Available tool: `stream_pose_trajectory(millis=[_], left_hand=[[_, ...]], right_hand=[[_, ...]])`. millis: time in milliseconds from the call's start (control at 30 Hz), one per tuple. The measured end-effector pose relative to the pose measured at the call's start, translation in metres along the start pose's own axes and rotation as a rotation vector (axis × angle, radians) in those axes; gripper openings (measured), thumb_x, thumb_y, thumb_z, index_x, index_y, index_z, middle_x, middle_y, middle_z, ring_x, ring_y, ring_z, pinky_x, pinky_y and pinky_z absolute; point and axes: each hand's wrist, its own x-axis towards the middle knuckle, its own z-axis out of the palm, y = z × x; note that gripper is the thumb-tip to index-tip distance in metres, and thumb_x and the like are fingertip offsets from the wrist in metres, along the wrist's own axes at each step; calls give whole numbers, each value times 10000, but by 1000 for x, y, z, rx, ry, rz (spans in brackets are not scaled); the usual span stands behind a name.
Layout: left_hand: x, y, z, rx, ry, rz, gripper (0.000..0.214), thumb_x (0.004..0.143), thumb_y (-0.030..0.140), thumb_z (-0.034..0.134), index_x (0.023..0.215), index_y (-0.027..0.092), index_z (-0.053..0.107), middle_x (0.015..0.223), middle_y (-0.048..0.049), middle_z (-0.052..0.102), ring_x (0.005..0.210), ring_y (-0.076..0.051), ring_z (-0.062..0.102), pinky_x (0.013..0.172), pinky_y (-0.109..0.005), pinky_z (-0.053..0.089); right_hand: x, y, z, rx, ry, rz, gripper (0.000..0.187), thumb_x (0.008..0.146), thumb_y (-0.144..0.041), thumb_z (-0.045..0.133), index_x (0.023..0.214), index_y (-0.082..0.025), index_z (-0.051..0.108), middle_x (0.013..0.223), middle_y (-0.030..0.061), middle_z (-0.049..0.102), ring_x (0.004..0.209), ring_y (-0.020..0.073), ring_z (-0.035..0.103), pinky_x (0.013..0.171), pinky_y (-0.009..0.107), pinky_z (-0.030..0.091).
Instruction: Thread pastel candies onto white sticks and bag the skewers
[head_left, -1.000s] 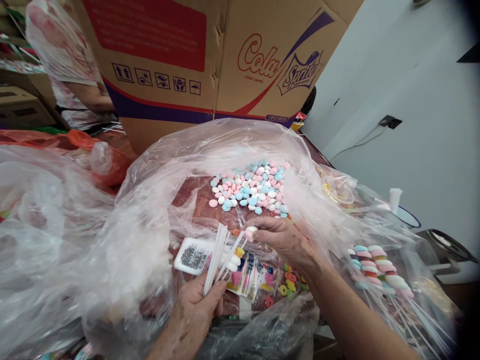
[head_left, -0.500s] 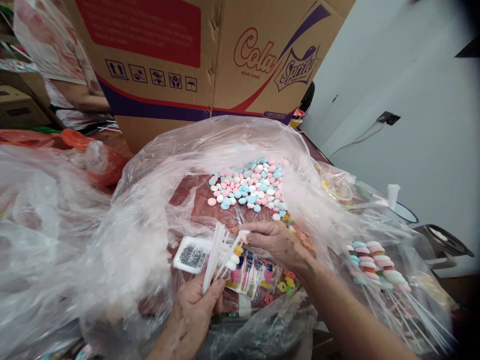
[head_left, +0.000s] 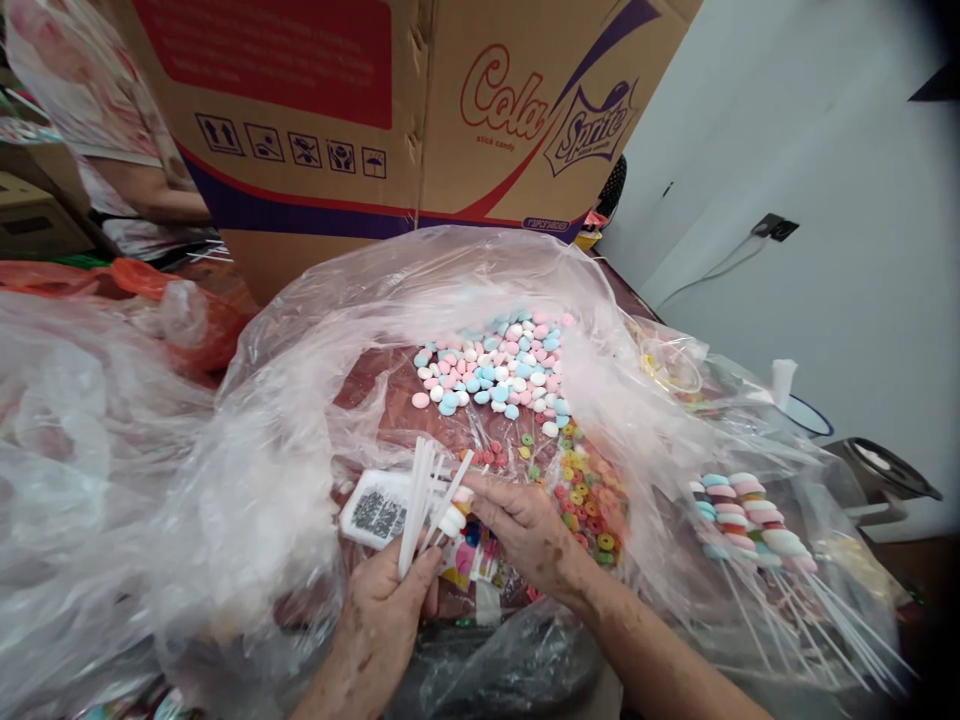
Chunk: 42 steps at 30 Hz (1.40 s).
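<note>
My left hand (head_left: pixel 386 600) is closed around a bundle of white plastic sticks (head_left: pixel 414 510). One of the sticks angles to the right and carries threaded sweets (head_left: pixel 452 520): white marshmallows, an orange piece and a pink marshmallow (head_left: pixel 463 494). The fingers of my right hand (head_left: pixel 529 525) are pinched at that pink marshmallow, partly covering it. Beyond both hands lies a heap of pink, blue and white marshmallows (head_left: pixel 499 372). Coloured gummy rings (head_left: pixel 592 490) are spread beside my right hand. Under the hands, partly hidden, are printed packets (head_left: pixel 469 560) and a white box with a label (head_left: pixel 377 508).
Clear plastic sheeting (head_left: pixel 277 480) surrounds the work spot. Filled candy skewers (head_left: pixel 750 520) lie at the right, near a metal kettle (head_left: pixel 877 480). A large cardboard carton (head_left: pixel 315 200) stands behind; a person's arm (head_left: pixel 154 190) shows at the left beyond it.
My right hand has moved down along the stick, bringing the pink marshmallow from near the tip to the other sweets. More gummy rings are visible. The view has shifted slightly.
</note>
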Motion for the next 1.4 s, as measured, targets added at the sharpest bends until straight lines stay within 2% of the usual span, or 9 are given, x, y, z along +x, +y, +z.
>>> stream_pose_trajectory(millis=[233,333,467,567,700,900,1100,1267,1400], left_hand=[[-3,8,2,-85,3,-53,318,694,475,743,723,164,685,397,55,510,370,-106,408,387,-203,303],[-7,14,4,-138,4,-122,344,695,493,729,782,166,671,395,71,512,311,-69,315,336,-184,203],[-8,17,2,-85,-26,-154,409,689,541,720,589,172,573,425,49,532,291,-47,327,323,-171,190],[-6,17,-2,-42,-71,-162,454,668,567,723,520,182,533,391,65,470,291,-52,325,315,-173,217],[-3,15,-6,-17,-115,-178,447,658,559,725,516,183,531,412,60,499,291,-53,354,308,-165,248],[-6,13,-2,-29,-54,-143,395,667,533,735,630,165,593,439,55,536,275,-43,354,300,-152,212],[-8,18,1,-32,-48,-150,442,665,561,735,592,154,579,428,58,507,285,-24,330,316,-137,198],[-8,21,0,2,-66,-165,473,652,582,726,544,161,541,413,59,492,296,-28,327,320,-139,209],[-9,22,0,2,-34,-143,463,668,571,714,540,162,538,415,59,491,305,-31,328,330,-142,220]], right_hand=[[5,-15,-12,-133,80,-39,338,949,-355,497,1218,-260,678,1093,4,727,956,194,677,845,298,523],[9,-13,-37,-250,244,64,337,930,-411,502,1145,-243,702,1055,25,737,944,222,675,825,323,521],[7,-4,-83,-577,417,167,296,894,-369,488,1021,-236,720,1037,43,734,950,251,656,841,354,481],[-4,-2,-108,-714,321,223,290,886,-338,448,889,-215,710,893,38,728,818,224,644,744,312,461],[-25,-2,-119,-861,70,261,267,883,-256,424,752,-209,652,708,0,641,644,160,555,616,257,379],[-38,14,-111,-1151,-141,247,194,892,-132,465,816,-201,629,850,39,634,755,163,568,625,249,356],[-35,17,-100,-1281,-180,231,211,847,-52,505,769,-187,646,870,94,618,803,212,560,585,284,310],[-35,14,-104,-1185,-133,199,150,828,-63,518,765,-173,598,891,70,607,818,190,539,646,271,337],[-36,10,-109,-1110,-58,248,141,823,-63,473,777,-172,550,751,1,564,654,128,484,587,235,315]])
